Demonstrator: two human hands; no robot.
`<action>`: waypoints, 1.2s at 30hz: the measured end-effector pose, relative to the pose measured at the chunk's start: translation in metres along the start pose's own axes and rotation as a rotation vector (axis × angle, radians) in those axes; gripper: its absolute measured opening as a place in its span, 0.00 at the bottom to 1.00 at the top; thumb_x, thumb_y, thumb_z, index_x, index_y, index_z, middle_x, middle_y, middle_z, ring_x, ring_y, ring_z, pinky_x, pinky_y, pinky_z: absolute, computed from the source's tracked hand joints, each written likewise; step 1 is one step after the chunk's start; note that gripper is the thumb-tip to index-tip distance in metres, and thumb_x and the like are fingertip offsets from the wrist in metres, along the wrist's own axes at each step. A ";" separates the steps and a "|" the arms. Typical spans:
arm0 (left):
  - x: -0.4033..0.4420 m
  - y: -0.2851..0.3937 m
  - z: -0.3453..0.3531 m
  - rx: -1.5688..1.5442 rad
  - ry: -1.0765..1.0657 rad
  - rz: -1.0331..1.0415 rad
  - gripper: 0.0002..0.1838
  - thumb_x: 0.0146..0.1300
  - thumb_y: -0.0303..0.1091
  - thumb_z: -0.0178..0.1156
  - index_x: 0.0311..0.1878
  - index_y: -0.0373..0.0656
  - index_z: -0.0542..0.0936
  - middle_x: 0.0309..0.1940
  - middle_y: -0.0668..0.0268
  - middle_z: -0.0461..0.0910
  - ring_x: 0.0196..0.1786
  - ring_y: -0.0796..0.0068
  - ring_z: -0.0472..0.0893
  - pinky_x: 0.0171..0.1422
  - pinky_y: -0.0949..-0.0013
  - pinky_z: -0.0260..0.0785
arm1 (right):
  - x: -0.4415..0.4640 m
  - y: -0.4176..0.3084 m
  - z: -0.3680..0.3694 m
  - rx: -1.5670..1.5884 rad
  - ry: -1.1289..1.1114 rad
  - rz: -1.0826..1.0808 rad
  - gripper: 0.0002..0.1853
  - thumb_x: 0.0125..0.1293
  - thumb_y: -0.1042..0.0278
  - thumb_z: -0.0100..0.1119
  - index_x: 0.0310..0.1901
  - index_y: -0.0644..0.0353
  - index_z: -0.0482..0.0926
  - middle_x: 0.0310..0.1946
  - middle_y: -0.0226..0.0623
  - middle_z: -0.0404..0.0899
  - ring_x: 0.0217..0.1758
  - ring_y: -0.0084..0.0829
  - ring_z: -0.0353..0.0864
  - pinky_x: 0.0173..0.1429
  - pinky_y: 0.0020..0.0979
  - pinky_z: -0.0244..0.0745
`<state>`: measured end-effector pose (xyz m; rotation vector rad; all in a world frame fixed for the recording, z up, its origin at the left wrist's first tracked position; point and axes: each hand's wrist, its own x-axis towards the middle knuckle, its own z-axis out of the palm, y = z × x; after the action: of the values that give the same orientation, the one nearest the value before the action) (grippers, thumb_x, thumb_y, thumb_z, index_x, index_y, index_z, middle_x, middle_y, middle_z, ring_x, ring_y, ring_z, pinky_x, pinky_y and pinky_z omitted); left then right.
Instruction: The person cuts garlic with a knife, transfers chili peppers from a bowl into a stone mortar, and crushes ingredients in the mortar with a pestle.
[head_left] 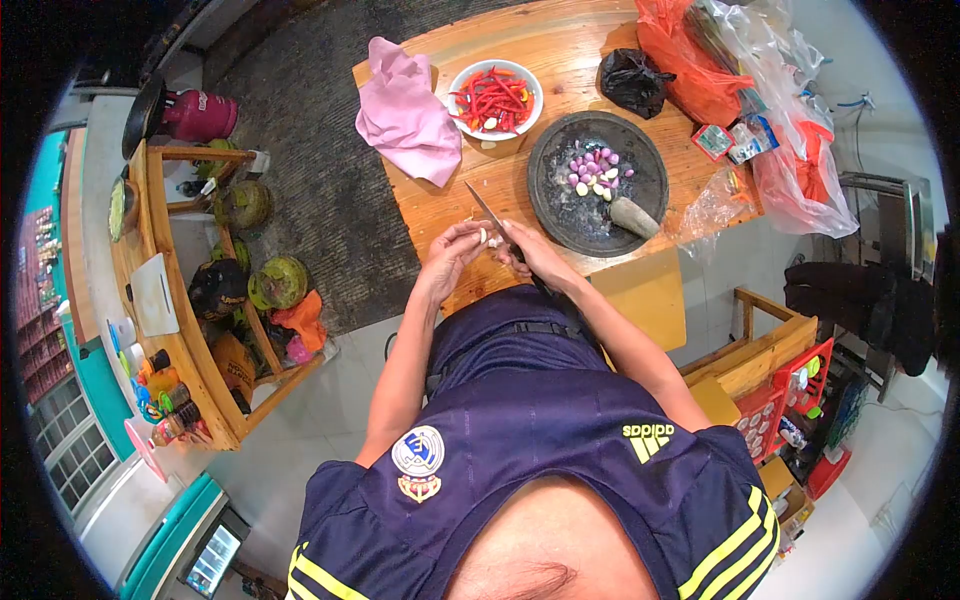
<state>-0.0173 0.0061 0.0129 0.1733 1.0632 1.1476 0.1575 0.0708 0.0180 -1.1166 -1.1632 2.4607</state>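
At the near edge of the wooden table, my left hand (452,259) pinches a pale garlic clove (484,236). My right hand (536,256) is closed around a knife (484,205), its blade pointing up and away to the left, close beside the clove. Pale bits of peel lie near my fingers. Just beyond my right hand sits a round dark stone mortar (555,215) with peeled shallots (590,163) and garlic cloves in it. A stone pestle (633,217) rests on its near right side.
Behind my hands stand a white bowl of red chilies (495,100) and a crumpled pink cloth (405,115). A black plastic bag (636,82), orange bag (680,60), small packets (740,140) and clear plastic (715,205) crowd the table's right side. A wooden shelf (160,290) stands left.
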 end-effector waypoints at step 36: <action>0.000 -0.001 0.009 -0.088 0.087 0.188 0.09 0.59 0.26 0.60 0.43 0.38 0.74 0.40 0.63 0.77 0.44 0.74 0.78 0.54 0.70 0.71 | -0.012 -0.008 0.023 -0.059 0.039 -0.255 0.22 0.70 0.61 0.49 0.65 0.52 0.65 0.23 0.19 0.64 0.24 0.14 0.57 0.28 0.19 0.57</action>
<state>-0.0099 0.0089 0.0167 0.1572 1.0876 1.3796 0.1483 0.0572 0.0402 -0.9593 -1.2861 2.2173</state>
